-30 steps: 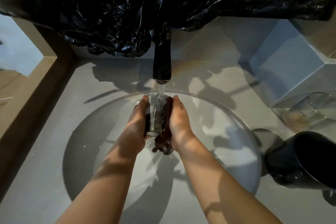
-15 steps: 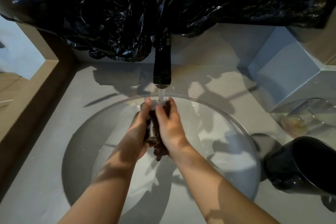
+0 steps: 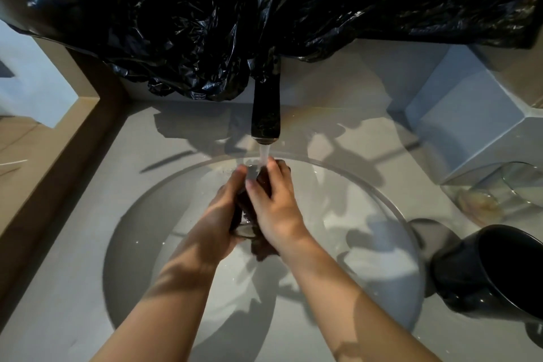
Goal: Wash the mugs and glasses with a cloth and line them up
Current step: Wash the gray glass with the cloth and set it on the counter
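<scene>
Head view: most of the glass (image 3: 242, 231) is hidden between my palms and the dark cloth (image 3: 262, 247). Only its clear base shows, and its rim under the tap (image 3: 266, 114) is hard to make out. My left hand (image 3: 223, 214) curls round the glass from the left, fingers pointing toward the tap. My right hand (image 3: 274, 207) wraps the cloth against its other side, over the sink (image 3: 141, 232). On the surface (image 3: 73, 288) at right, a black mug (image 3: 484, 273) is cut off by the frame edge.

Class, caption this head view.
Left hand holds a glass; right hand presses a dark cloth on it under the running tap.
</scene>
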Action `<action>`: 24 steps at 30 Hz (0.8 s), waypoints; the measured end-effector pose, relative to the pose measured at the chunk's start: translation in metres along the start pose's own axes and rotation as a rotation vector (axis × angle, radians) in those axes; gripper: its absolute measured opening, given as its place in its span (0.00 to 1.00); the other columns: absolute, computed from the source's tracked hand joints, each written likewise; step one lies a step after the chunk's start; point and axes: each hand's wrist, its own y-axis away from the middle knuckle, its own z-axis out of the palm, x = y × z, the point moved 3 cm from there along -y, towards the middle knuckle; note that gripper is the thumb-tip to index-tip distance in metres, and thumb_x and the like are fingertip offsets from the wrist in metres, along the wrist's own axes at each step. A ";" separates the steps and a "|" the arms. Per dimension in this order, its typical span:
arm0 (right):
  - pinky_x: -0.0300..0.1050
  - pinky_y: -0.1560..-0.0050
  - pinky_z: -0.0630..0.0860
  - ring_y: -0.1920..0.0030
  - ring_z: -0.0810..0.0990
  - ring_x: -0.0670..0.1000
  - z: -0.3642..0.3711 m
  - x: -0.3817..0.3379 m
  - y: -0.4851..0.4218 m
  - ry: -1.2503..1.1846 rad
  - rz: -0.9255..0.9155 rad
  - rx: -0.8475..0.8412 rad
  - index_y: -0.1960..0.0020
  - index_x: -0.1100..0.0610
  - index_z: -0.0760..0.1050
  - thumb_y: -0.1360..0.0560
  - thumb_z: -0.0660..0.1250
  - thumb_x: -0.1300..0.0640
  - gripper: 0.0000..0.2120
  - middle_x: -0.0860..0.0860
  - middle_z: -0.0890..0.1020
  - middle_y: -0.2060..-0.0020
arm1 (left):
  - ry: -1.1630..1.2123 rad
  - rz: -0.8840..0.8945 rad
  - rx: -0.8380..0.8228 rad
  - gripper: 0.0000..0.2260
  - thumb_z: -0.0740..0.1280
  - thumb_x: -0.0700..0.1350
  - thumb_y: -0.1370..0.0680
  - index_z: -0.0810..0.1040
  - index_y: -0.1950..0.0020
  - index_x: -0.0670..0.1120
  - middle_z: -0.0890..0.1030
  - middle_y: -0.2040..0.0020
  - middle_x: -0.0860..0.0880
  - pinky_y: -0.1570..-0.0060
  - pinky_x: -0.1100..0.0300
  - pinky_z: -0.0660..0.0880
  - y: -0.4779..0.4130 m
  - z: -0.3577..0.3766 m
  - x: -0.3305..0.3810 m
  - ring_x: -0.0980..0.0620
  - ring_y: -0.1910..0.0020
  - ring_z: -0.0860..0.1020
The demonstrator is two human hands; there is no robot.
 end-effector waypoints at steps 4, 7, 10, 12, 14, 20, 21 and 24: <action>0.44 0.60 0.81 0.58 0.81 0.51 -0.017 -0.009 -0.019 -0.619 0.300 0.023 0.35 0.53 0.71 0.20 0.60 0.53 0.14 0.55 0.81 0.52 | 0.087 -0.083 -0.053 0.18 0.63 0.59 0.24 0.84 0.50 0.47 0.83 0.51 0.40 0.46 0.39 0.75 0.004 0.008 -0.009 0.41 0.54 0.82; 0.48 0.50 0.79 0.51 0.80 0.54 -0.010 -0.010 -0.005 -0.408 0.306 -0.047 0.34 0.53 0.69 0.19 0.57 0.48 0.16 0.54 0.81 0.50 | 0.178 -0.047 -0.043 0.19 0.64 0.61 0.26 0.85 0.54 0.48 0.84 0.54 0.42 0.49 0.46 0.76 -0.001 0.006 -0.009 0.44 0.57 0.83; 0.48 0.25 0.56 0.26 0.58 0.49 0.004 -0.004 0.013 -0.021 0.077 -0.130 0.24 0.48 0.56 0.21 0.61 0.49 0.27 0.48 0.60 0.25 | 0.230 -0.087 -0.086 0.24 0.67 0.61 0.30 0.82 0.41 0.47 0.82 0.42 0.43 0.39 0.48 0.73 0.000 0.001 -0.009 0.45 0.43 0.81; 0.43 0.25 0.50 0.24 0.51 0.47 0.002 -0.006 0.008 0.010 -0.012 -0.109 0.25 0.48 0.59 0.21 0.62 0.53 0.26 0.47 0.55 0.24 | 0.269 -0.095 -0.134 0.20 0.67 0.56 0.30 0.84 0.44 0.47 0.82 0.42 0.43 0.42 0.50 0.76 0.002 0.003 -0.009 0.46 0.45 0.82; 0.43 0.28 0.60 0.27 0.64 0.51 -0.005 -0.009 -0.002 -0.182 0.020 -0.113 0.30 0.49 0.67 0.21 0.63 0.56 0.20 0.53 0.66 0.28 | 0.272 -0.078 -0.126 0.18 0.67 0.54 0.32 0.83 0.47 0.48 0.84 0.47 0.43 0.53 0.50 0.80 0.003 0.006 -0.006 0.44 0.52 0.83; 0.49 0.41 0.76 0.44 0.79 0.53 -0.005 0.000 0.000 -0.499 0.278 -0.101 0.35 0.46 0.69 0.20 0.59 0.49 0.13 0.54 0.80 0.43 | 0.125 0.040 -0.005 0.16 0.63 0.53 0.23 0.81 0.45 0.44 0.84 0.54 0.42 0.52 0.51 0.77 0.002 0.005 0.002 0.45 0.55 0.82; 0.51 0.34 0.71 0.36 0.75 0.51 0.001 0.002 0.007 -0.401 0.211 -0.094 0.30 0.44 0.65 0.20 0.60 0.48 0.19 0.52 0.75 0.35 | 0.114 0.033 0.007 0.17 0.64 0.55 0.23 0.81 0.43 0.44 0.84 0.52 0.43 0.51 0.52 0.77 0.001 0.002 0.002 0.46 0.53 0.82; 0.45 0.25 0.56 0.25 0.57 0.44 0.008 0.002 0.020 -0.149 -0.024 -0.078 0.24 0.46 0.57 0.21 0.61 0.50 0.26 0.44 0.60 0.25 | 0.140 -0.056 -0.071 0.27 0.70 0.60 0.30 0.78 0.36 0.45 0.81 0.41 0.42 0.36 0.49 0.71 0.000 -0.004 -0.003 0.45 0.40 0.79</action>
